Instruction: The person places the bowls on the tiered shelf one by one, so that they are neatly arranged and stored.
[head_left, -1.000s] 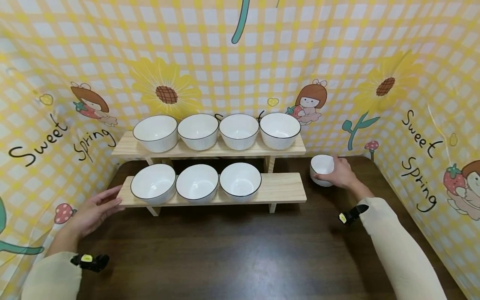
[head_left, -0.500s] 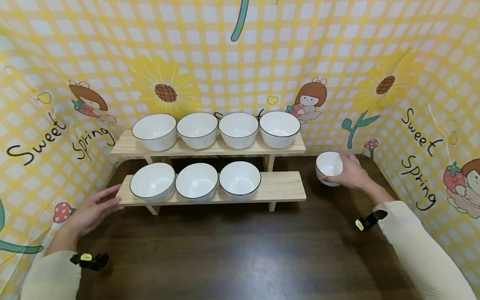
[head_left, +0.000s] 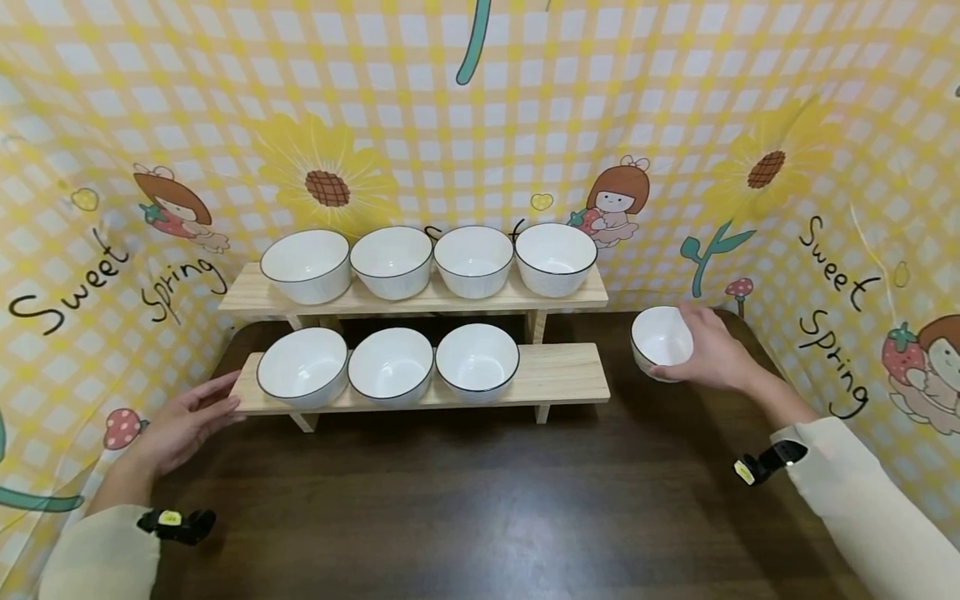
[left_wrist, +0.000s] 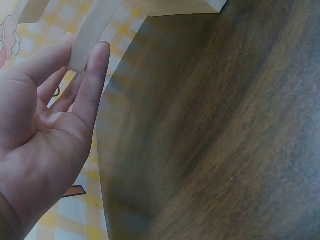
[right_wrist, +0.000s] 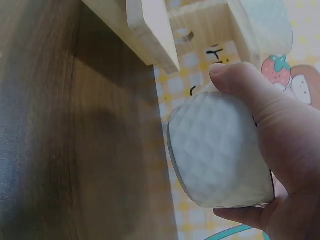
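Observation:
My right hand (head_left: 720, 350) grips a white bowl (head_left: 662, 342) with a dark rim, to the right of a two-tier wooden display stand. In the right wrist view the bowl (right_wrist: 217, 150) shows a quilted outer wall, with the thumb on one side and the fingers partly hidden behind. At the stand's other end, my left hand (head_left: 183, 425) pinches the left tip of the lower shelf board (head_left: 566, 373). The left wrist view shows that board end (left_wrist: 87, 45) between thumb and fingers. Three similar bowls (head_left: 477, 362) sit on the lower board, left of a bare stretch of wood.
Several matching bowls (head_left: 474, 262) line the upper shelf board (head_left: 240, 292). Beneath the stand lies a dark brown wooden table (head_left: 480, 500). A yellow checked cloth (head_left: 450, 125) printed with flowers and figures encloses the back and both sides.
My right hand has carried the bowl a little to the right, and its forearm has swung right too. The left hand keeps its place at the lower board's end.

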